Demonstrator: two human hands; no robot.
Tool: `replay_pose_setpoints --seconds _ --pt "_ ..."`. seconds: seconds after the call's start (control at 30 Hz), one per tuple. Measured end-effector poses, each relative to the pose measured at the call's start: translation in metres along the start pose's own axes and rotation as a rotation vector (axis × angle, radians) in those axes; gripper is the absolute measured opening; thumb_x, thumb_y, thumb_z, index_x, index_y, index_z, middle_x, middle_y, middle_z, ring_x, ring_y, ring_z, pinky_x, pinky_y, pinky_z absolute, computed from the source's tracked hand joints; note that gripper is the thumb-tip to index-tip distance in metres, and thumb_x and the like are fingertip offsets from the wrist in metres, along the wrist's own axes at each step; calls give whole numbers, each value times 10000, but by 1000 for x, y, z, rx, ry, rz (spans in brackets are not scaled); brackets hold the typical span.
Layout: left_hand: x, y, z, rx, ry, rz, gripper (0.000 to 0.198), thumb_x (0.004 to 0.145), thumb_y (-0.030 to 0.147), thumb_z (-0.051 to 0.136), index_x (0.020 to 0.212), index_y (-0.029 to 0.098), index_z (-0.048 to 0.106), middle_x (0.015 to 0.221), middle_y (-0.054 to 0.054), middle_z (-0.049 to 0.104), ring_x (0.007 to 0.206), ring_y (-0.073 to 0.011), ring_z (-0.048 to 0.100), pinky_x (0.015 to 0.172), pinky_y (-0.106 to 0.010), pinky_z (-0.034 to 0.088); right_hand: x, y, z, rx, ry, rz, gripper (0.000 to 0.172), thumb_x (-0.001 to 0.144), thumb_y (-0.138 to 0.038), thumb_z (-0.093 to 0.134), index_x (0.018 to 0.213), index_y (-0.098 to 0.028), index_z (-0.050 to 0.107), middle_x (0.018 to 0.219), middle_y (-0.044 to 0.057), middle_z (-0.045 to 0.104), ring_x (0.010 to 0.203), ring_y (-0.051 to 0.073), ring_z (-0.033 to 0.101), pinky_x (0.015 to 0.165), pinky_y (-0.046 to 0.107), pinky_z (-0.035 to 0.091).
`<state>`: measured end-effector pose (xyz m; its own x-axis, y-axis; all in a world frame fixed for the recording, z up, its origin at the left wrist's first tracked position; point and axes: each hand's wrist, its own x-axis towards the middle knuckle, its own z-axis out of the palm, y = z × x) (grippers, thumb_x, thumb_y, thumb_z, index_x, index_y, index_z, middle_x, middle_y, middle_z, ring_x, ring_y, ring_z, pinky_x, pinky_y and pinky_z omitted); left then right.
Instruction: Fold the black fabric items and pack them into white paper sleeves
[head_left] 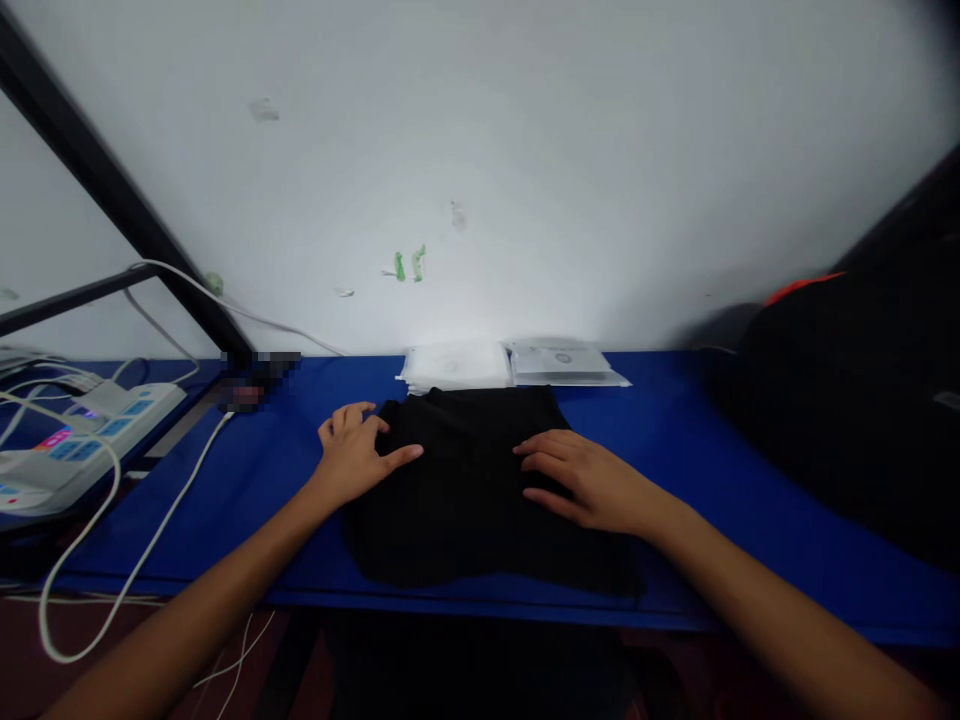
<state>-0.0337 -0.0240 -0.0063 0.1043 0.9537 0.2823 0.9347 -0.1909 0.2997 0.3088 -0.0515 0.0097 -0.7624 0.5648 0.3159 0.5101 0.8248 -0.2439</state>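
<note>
A black cloth garment (457,500) lies spread on the blue table (255,520), reaching close to its front edge. It is too dark to tell which kind of garment it is. My left hand (356,455) rests at its upper left side, fingers apart, the thumb on the fabric and the other fingers at the edge. On the right part of the cloth lies my right hand (577,480), palm down with fingers spread. Just behind the garment sit a stack of white plastic packets (457,365) and a translucent zip bag (562,360).
A white power strip (112,430) with several cables stands at the left. A white cord (180,500) loops over the table's front edge. Black frame bars (82,150) rise at the left. A large black bag-like thing (862,420) fills the right side. A white wall (600,180) stands behind.
</note>
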Motion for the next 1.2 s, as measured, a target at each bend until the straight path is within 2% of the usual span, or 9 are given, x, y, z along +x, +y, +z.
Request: replay_pose_setpoints --seconds 0.17,0.5,0.57,0.63,0.73,0.83,0.97,1.1,1.2 --pt "-3 10 -4 -101 27 43 367 746 540 719 781 193 603 1258 -120 546 1218 -387 400 996 -611 322 -2 1 -3 44 71 15 213 934 -329 551 1070 -183 626 1181 133 640 1103 250 598 933 445 511" --pt "14 37 -39 -341 346 288 139 758 144 568 860 197 489 998 -46 597 936 -202 588 812 -356 488 -5 7 -8 100 139 83 186 945 -303 543 1086 -195 599 1160 117 620 1100 223 592 929 424 527" --pt "15 44 -33 -326 258 465 201 763 111 561 943 191 519 1039 -63 588 992 -207 575 852 -359 481 -5 8 -7 110 139 90 187 940 -308 548 1083 -200 602 1161 112 621 1099 223 595 926 421 530" --pt "12 55 -25 -253 22 672 235 792 138 585 1018 187 543 1073 -75 591 1019 -218 567 884 -371 470 -6 8 -7 114 137 98 186 938 -312 550 1079 -204 606 1158 106 623 1097 222 598 925 420 531" --pt "6 72 -15 -28 -225 816 346 823 347 669 1106 177 564 1115 -98 592 1020 -258 563 875 -406 457 -6 8 -8 114 134 110 184 941 -316 545 1070 -203 610 1142 106 631 1089 221 600 922 420 533" --pt "5 81 -10 138 -204 803 380 846 432 655 1091 150 585 1097 -113 601 994 -270 572 827 -391 459 -5 7 -9 137 114 119 186 976 -297 479 1055 -196 614 1104 102 644 1054 207 611 908 406 538" --pt "8 83 -7 231 -70 874 200 870 292 607 973 121 622 924 -96 648 830 -231 606 698 -328 460 -4 5 -9 160 123 123 222 1003 -269 404 1068 -197 604 1098 103 651 1038 197 622 901 399 542" --pt "6 97 -9 -26 125 996 156 913 234 536 953 113 626 884 -81 678 785 -192 624 686 -309 473 -3 -1 -5 25 231 36 476 889 -404 621 1276 -160 489 1282 182 574 1200 280 541 965 494 499" --pt "9 110 -15 -352 19 1038 182 928 289 564 993 131 625 939 -75 694 860 -179 647 757 -308 506 -1 -6 0 -90 231 -95 421 866 -370 619 1193 -122 524 1261 209 580 1182 320 537 956 535 485"
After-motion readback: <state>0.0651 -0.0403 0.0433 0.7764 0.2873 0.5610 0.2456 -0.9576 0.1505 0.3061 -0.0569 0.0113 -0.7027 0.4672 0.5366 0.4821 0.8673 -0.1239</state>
